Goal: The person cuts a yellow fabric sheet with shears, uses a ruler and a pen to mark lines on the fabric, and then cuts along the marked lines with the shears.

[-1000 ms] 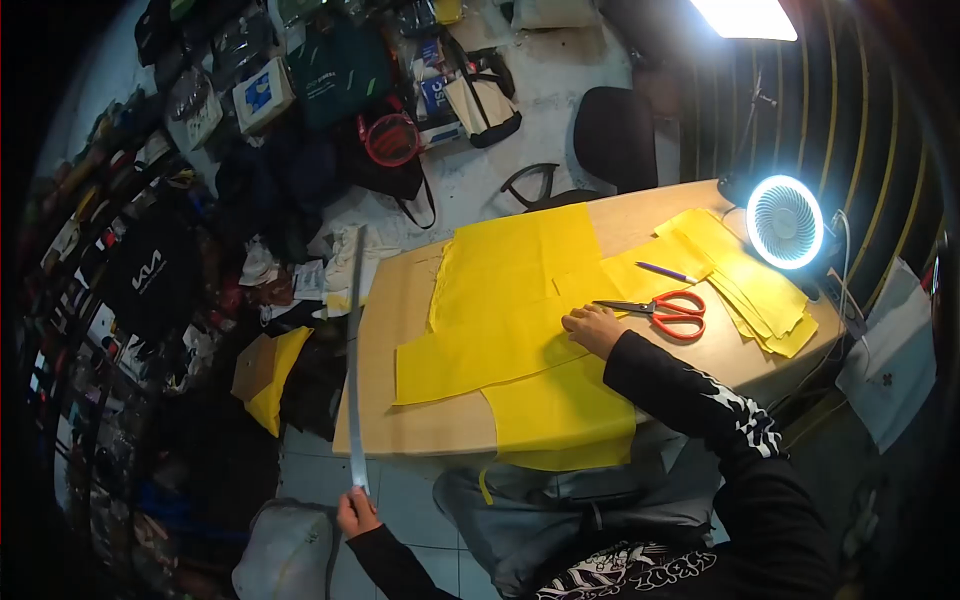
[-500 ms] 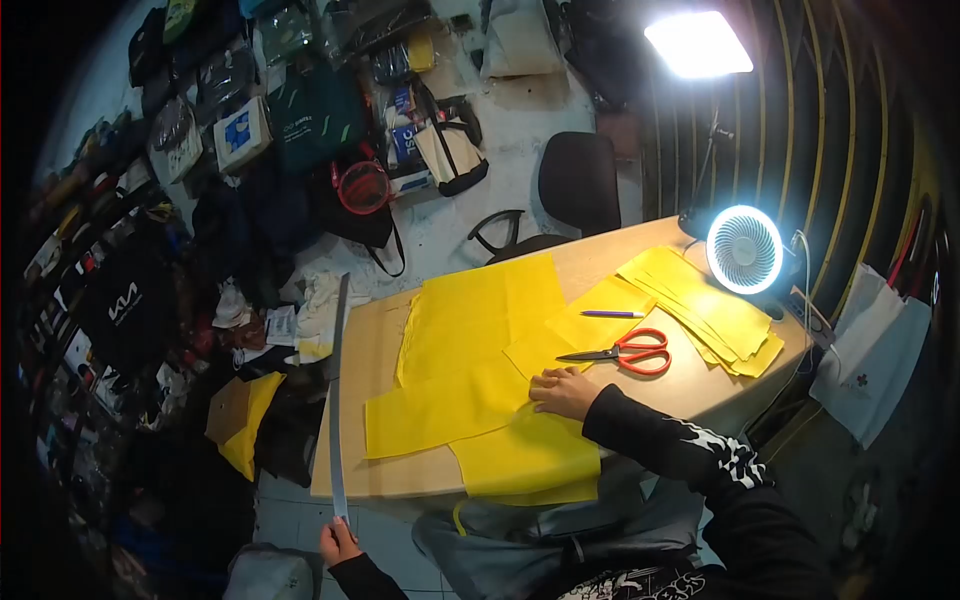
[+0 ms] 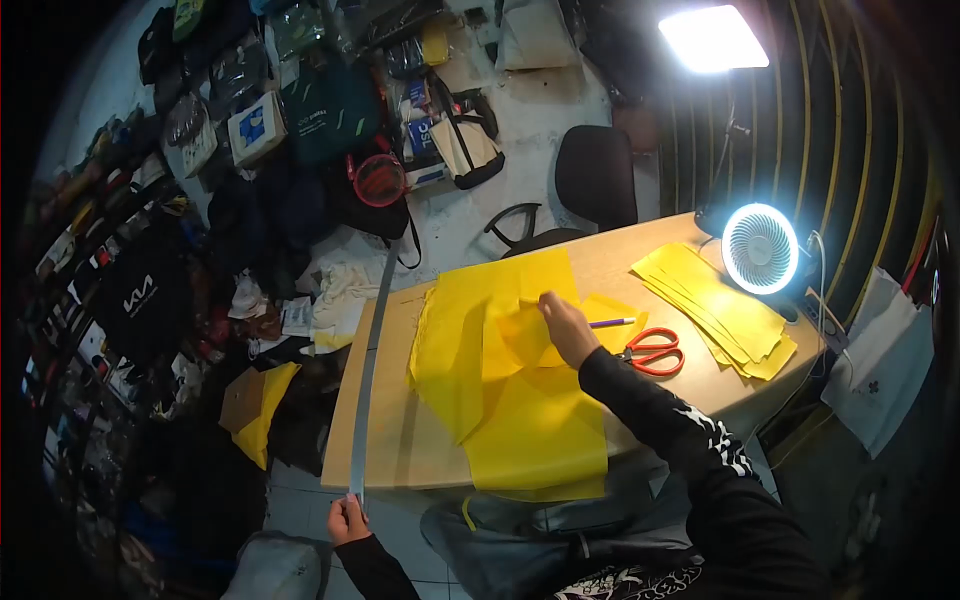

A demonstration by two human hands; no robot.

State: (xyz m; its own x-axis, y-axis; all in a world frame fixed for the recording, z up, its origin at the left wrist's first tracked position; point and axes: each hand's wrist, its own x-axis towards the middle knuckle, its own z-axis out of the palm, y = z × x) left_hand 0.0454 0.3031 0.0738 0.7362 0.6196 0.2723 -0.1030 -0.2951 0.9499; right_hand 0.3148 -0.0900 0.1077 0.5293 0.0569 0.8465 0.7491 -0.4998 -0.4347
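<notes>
Broadly, a light wooden worktable (image 3: 420,440) fills the middle of the view, its near edge toward the person. Over it lies a large sheet of bright yellow fabric (image 3: 535,430), flat at the near side and draping slightly over the table edge, while its far part is gathered and lifted into loose folds near the middle of the table. Along the table's left edge runs a long, thin, grey metal ruler (image 3: 367,370), reaching from beyond the far corner down to the near corner. At the right end of the table rests a stack of cut yellow fabric pieces (image 3: 715,310), just in front of a round, glowing white desk fan (image 3: 760,248). Between the stack and the lifted cloth lie red-handled scissors (image 3: 652,352), with a slim purple pen (image 3: 611,323) just beyond them. The right hand (image 3: 562,325), in a black patterned sleeve, has its fingers pinched closed on a raised fold of the yellow sheet. The left hand (image 3: 347,520) sits below the table's near left corner, fingers wrapped around the ruler's near end.
</notes>
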